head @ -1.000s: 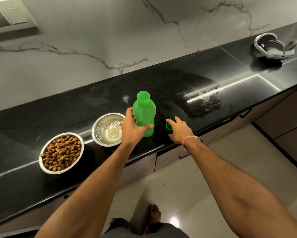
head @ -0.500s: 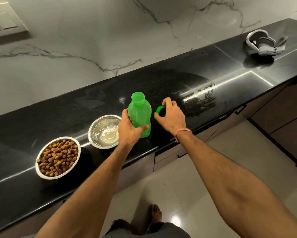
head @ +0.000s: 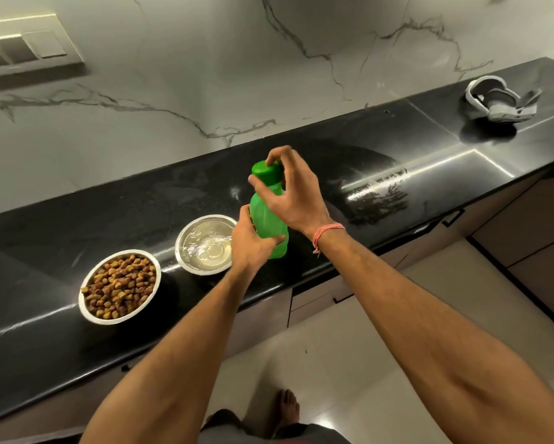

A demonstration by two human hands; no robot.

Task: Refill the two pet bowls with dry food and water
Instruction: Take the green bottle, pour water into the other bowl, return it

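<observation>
Both hands (head: 296,193) curled round green bottle (head: 269,232)

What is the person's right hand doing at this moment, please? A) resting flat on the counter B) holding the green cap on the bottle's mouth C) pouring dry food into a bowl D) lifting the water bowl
B: the right hand pinches the green cap on top of the green bottle, which the left hand steadies.

A steel bowl (head: 119,286) heaped with brown kibble (head: 118,285) sits beside a second steel bowl (head: 206,244) holding clear water. Just right of it, an upright green bottle (head: 269,219) stands capped.
</observation>
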